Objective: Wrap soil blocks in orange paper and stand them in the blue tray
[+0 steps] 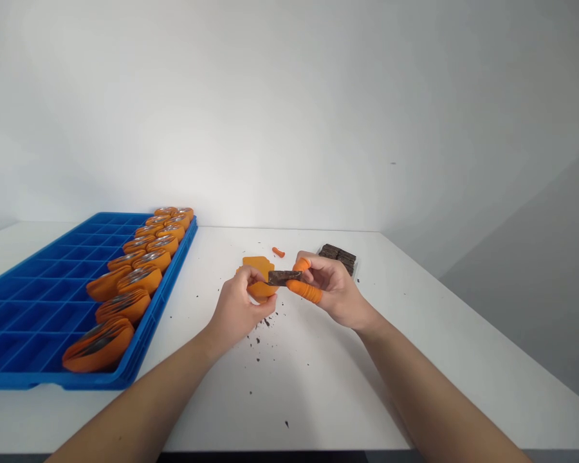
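Observation:
Between the thumb and a finger of my right hand, both in orange finger cots, is a dark brown flat bar with a rough, crumbly surface. It lies roughly level above the table. My left hand is closed, thumb and fingers around an orange wrapper whose opening faces the bar's left end. Whether the bar's tip is inside the wrapper I cannot tell. Behind my left hand lie flat orange wrappers. A loose orange finger cot sits a little farther back.
On the left stands a blue compartment tray. Several orange packets with silvery or dark openings fill its right-hand columns. Beyond my right hand are stacked dark brown bars. Dark crumbs dot the white table, and a wall rises behind it.

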The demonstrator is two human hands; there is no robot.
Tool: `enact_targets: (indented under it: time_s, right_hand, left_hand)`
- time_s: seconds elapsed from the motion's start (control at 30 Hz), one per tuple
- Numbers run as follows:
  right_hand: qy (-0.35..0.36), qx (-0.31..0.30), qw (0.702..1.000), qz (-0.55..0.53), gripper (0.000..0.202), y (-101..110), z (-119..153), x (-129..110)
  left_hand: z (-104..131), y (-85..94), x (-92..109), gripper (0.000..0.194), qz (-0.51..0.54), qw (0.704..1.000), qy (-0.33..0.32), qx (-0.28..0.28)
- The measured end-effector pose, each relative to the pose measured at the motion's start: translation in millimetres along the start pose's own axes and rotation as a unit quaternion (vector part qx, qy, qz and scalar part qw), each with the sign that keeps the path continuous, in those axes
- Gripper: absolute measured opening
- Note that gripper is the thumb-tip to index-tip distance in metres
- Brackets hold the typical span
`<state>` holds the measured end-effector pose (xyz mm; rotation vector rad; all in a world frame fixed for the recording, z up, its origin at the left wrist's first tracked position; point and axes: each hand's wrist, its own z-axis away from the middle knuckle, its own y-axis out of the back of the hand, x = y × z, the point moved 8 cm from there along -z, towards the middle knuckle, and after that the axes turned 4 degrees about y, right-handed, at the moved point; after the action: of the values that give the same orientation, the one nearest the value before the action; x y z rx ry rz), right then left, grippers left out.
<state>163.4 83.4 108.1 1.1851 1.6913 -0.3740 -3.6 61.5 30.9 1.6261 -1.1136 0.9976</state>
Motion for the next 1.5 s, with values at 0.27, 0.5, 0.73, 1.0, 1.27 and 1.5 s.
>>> enact_targets:
  time_s: [0.27, 0.5, 0.73, 1.0, 1.27, 1.5]
  right_hand:
    - [-0.014, 0.006, 1.0, 0.015, 0.042, 3, 0, 5]
    - [-0.016, 0.003, 1.0, 0.009, 0.044, 0, 0, 2]
    - [-0.011, -0.004, 1.0, 0.023, 0.042, -2, -1, 0]
    - [-0.007, 0.001, 0.999, 0.039, 0.038, 1, -1, 1]
    - [-0.006, 0.008, 0.999, 0.054, 0.047, 5, -3, 2]
    - [-0.009, 0.016, 0.998, 0.061, 0.05, 1, -4, 9]
  left_hand:
    - [1, 0.4, 2, 0.028, -0.007, 1.0, -0.007, 0.003]
    - [1, -0.5, 2, 0.029, 0.002, 1.0, -0.008, 0.001]
    - [1, -2.7, 2, 0.029, 0.003, 1.0, -0.003, -0.011]
    - [1, -3.3, 0, 0.035, 0.013, 1.0, 0.0, -0.018]
    - [2, -4.8, 0, 0.043, 0.036, 0.999, 0.002, -0.031]
    - [4, -0.5, 5, 0.06, -0.083, 0.994, -0.054, 0.04]
